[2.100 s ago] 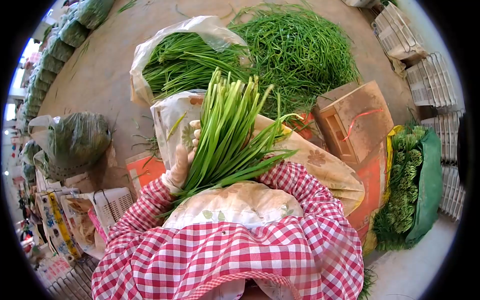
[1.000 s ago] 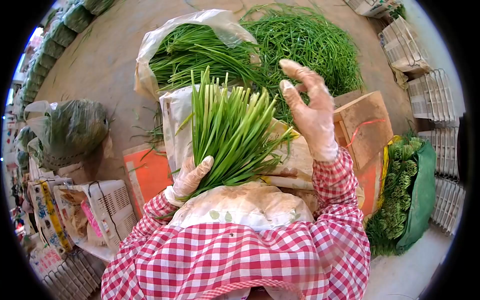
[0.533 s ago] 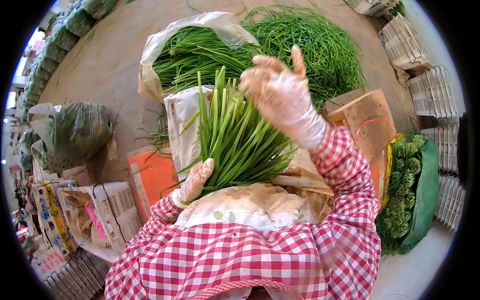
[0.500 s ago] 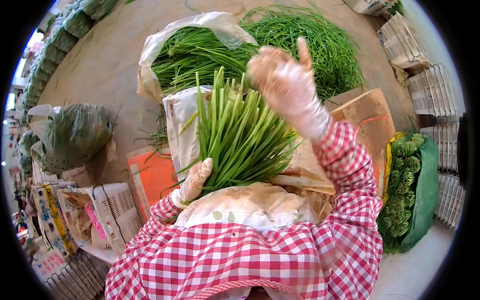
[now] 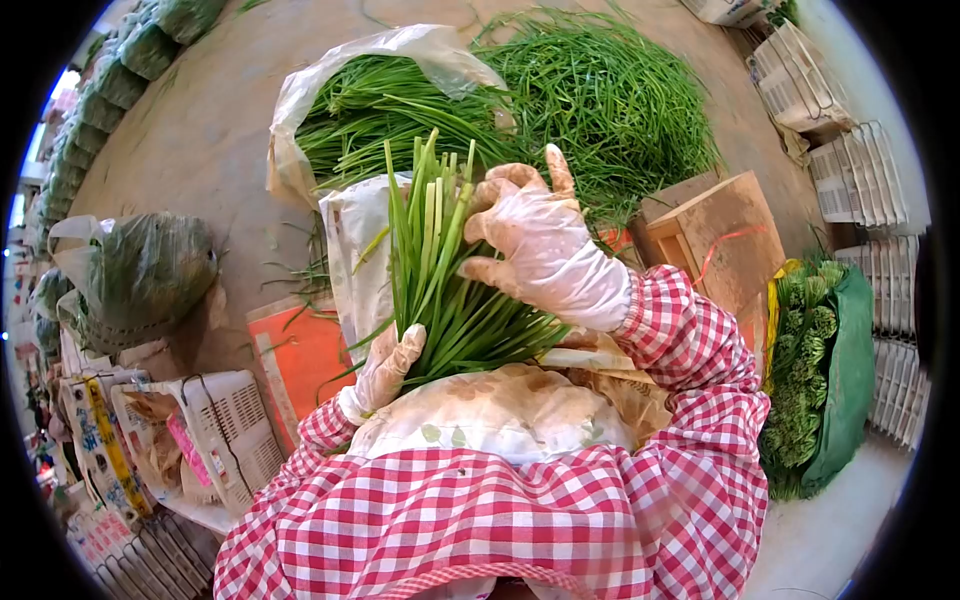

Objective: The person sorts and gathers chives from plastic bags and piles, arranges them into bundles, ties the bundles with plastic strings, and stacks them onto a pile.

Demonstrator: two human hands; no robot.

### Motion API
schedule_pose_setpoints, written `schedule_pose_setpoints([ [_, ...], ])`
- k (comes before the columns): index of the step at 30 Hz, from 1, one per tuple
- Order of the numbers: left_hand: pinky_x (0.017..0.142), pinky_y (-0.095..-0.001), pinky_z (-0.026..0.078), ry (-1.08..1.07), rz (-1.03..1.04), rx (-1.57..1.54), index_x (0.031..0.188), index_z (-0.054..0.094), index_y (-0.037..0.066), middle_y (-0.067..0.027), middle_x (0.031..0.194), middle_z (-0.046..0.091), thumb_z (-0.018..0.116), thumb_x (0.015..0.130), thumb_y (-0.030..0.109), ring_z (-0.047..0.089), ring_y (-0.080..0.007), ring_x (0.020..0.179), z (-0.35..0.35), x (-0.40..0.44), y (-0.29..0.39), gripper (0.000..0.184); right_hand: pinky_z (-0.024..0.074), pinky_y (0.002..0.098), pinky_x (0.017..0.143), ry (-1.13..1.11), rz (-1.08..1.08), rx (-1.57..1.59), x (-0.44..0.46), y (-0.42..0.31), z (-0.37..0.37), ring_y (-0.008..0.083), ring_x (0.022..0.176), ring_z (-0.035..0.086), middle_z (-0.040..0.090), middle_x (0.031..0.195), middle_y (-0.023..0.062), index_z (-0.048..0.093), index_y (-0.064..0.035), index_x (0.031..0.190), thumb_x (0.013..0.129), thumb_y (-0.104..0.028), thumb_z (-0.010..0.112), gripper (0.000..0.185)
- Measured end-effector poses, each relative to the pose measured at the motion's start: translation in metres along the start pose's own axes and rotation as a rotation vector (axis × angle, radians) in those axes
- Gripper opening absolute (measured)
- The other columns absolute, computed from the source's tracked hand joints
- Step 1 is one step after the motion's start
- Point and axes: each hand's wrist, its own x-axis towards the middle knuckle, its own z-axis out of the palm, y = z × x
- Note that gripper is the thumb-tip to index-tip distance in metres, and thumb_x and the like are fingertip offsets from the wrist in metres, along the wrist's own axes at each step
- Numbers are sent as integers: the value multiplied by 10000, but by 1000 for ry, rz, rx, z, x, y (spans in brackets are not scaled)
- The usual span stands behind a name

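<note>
The brown floor (image 5: 240, 120) is paler at lower right; white crates (image 5: 858, 175) line a pale wall (image 5: 858, 70), and bright light shows at far left.

I work in what looks like a vegetable packing shed, with produce lying about on a bare brown floor (image 5: 220, 130). Ahead of me is a loose heap of long green stalks (image 5: 610, 110). Just left of the heap, an open plastic bag (image 5: 283, 140) is full of similar stalks; well to its left, plastic-wrapped green bundles (image 5: 122, 85) are stacked in a row. White slatted crates (image 5: 858, 175) stand right of the heap. Nearer me than the heap, and to its right, neat bunches (image 5: 803, 370) sit packed beside a green cloth (image 5: 846, 390).
</note>
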Motion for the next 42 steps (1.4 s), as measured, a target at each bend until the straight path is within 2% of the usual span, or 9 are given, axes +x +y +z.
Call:
schedule_pose_setpoints([
  [7, 907, -312, 410, -82, 28, -167, 1221, 484, 1, -75, 1166, 549, 582, 867, 209, 520, -157, 1039, -9, 11, -21, 422, 312, 556, 984, 89, -16, -165, 9, 16, 18, 220, 679, 602, 589, 635, 39, 647, -144, 741, 733, -252, 676, 112],
  [10, 895, -299, 421, -88, -36, -153, 1215, 489, 1, -73, 1151, 559, 606, 850, 200, 531, -146, 1025, 6, 12, 6, 432, 462, 425, 908, -216, 211, 119, 28, 18, -8, 108, 471, 546, 589, 544, 24, 667, -98, 745, 865, -164, 569, 168],
  [13, 872, -288, 440, -55, -18, -187, 1215, 496, 12, -58, 1120, 578, 599, 861, 228, 553, -142, 988, 10, 13, 8, 427, 540, 240, 647, -184, 488, 649, 40, 38, -14, 88, 616, 625, 694, 813, 66, 685, -51, 922, 838, -129, 601, 142],
  [17, 851, -275, 458, -8, -155, -278, 1215, 508, 22, -47, 1123, 581, 541, 904, 320, 562, -120, 978, 5, 12, 5, 432, 496, 249, 583, -137, 585, 666, 54, 77, -18, 90, 639, 614, 687, 910, 72, 690, -42, 907, 847, -129, 582, 151],
  [25, 774, -243, 484, 205, -123, -335, 1130, 570, 3, -49, 1046, 622, 502, 914, 400, 591, -96, 874, -2, 15, -8, 457, 496, 367, 747, 381, 568, -524, 50, 163, -26, 265, 856, 613, 625, 893, 143, 567, -55, 1043, 851, -167, 539, 224],
  [28, 756, -245, 484, 236, -126, -396, 1120, 578, 11, -42, 1004, 629, 504, 918, 384, 590, -96, 861, -1, 15, -9, 430, 497, 319, 854, 403, 165, 113, 31, 67, -23, 231, 953, 613, 633, 1075, 91, 644, -70, 911, 779, -178, 668, 173],
  [31, 767, -248, 482, 232, -78, -321, 1118, 578, 12, -39, 1003, 625, 503, 920, 374, 587, -101, 873, -6, 12, -16, 419, 77, 570, 1063, 170, 45, 102, 16, 12, 9, 288, 1322, 232, 383, 1385, 50, 658, -153, 967, 748, -401, 631, 331],
  [37, 857, -280, 462, 160, -74, -395, 1205, 517, 20, -62, 1126, 579, 478, 930, 382, 564, -135, 981, -7, 9, -15, 456, 97, 488, 1093, 103, 145, 336, 19, -1, 20, 265, 1334, 259, 427, 1368, 72, 694, -185, 867, 696, -299, 707, 206],
  [42, 969, -365, 432, 18, -116, -732, 1326, 396, 72, -108, 1286, 491, 439, 943, 360, 523, -226, 1126, -2, 11, 1, 482, 296, 376, 1063, -59, 194, 1500, 21, 35, -15, 208, 1153, 510, 606, 1141, 141, 705, -88, 825, 757, -194, 697, 126],
])
